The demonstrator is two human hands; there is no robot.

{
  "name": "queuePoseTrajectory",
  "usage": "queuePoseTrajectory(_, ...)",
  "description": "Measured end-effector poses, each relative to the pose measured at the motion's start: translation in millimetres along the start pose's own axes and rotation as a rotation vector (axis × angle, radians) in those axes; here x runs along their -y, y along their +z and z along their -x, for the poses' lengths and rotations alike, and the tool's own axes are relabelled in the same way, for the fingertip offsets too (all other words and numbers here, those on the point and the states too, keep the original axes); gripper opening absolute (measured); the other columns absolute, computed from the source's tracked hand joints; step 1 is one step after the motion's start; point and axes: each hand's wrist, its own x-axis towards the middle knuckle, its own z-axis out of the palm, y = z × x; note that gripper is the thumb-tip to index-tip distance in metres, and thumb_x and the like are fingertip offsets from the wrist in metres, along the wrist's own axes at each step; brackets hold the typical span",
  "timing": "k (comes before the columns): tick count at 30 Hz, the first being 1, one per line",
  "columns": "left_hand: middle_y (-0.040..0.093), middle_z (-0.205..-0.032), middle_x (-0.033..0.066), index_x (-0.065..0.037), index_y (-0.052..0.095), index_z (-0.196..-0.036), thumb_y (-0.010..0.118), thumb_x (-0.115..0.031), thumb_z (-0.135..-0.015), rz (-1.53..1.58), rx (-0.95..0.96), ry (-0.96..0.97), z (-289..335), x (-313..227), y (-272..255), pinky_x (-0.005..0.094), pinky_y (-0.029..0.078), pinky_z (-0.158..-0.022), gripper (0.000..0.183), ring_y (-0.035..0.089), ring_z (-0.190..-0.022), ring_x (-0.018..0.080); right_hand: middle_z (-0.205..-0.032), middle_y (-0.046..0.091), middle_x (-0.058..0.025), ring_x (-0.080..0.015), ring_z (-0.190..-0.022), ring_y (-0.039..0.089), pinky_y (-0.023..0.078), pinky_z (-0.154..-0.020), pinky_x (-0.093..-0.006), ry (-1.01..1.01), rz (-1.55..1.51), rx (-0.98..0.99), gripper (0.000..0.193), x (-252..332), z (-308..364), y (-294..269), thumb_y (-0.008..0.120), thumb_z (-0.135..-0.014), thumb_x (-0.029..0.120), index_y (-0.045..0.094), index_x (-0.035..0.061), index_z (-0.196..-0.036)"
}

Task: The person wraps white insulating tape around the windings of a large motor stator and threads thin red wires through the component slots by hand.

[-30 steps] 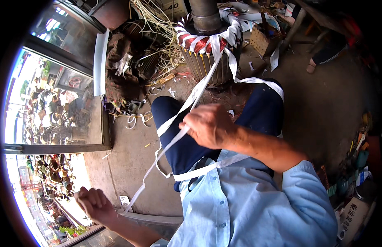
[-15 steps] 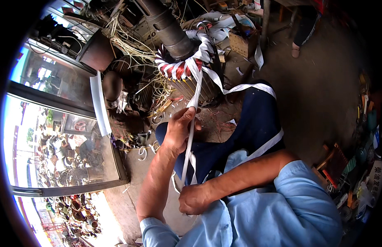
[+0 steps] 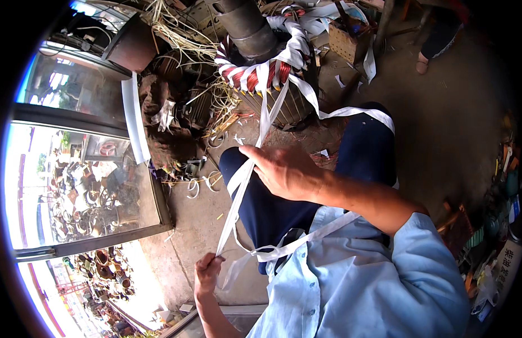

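1 broad stretch of concrete floor (image 3: 435,129) spreads right of the dark trousers (image 3: 365,143), while a glazed metal frame (image 3: 92,243) edges the left and tangled pale wires (image 3: 182,39) crowd the top. At top centre stands a ribbed core (image 3: 280,110), a dark post (image 3: 244,28) rising through its coil ring (image 3: 255,77) of red wire, wrapped in white tape (image 3: 234,209). Pale scraps (image 3: 339,81) litter the floor around it; a perforated box (image 3: 345,44) sits to its right. The left hand (image 3: 207,274) pinches the tape at lower left; the right hand (image 3: 283,173) reaches over the trousers with tape at its fingertips, whether gripped I cannot tell. 0.5 s ago the left hand was up nearer the ring and the right was low against the blue shirt (image 3: 351,276); now the right is the higher of the 2.
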Motion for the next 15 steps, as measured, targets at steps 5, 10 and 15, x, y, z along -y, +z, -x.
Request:
queuePoseTrajectory(5,0.037,-0.054,-0.0062,-0.004,0.061,-0.079,0.058,-0.017,-0.092,0.135,-0.505,-0.443,125,82,-107,0.0211,0.021,-0.038,0.019,0.032,-0.044,0.0024,-0.091,0.069,-0.0147,-0.0307,-0.076,0.069,0.055,-0.063,-0.0413,0.036,0.015,0.123,0.044,-17,-6,23,0.061,-0.088,0.014,0.051,0.0015,-0.129)
queuePoseTrajectory(10,0.035,-0.057,-0.0066,-0.010,0.056,-0.075,0.059,-0.022,-0.091,0.099,-0.848,-0.431,218,106,-175,0.0216,0.015,-0.032,0.021,0.025,-0.039,0.0027,-0.072,0.063,-0.0104,-0.0305,-0.068,0.065,0.053,-0.059,-0.0414,-0.103,-0.132,0.080,0.028,-2,0,42,0.067,-0.085,0.016,0.055,0.0026,-0.107)
queuePoseTrajectory(15,0.041,-0.057,-0.0030,-0.007,0.057,-0.079,0.057,-0.023,-0.093,0.092,-0.789,-0.331,107,10,-142,0.0213,0.016,-0.034,0.022,0.027,-0.039,0.0037,-0.060,0.056,-0.0091,-0.0289,-0.055,0.060,0.047,-0.051,-0.0402,-0.021,-0.108,-0.107,0.023,-11,18,14,0.070,-0.085,0.020,0.055,0.0065,-0.074)
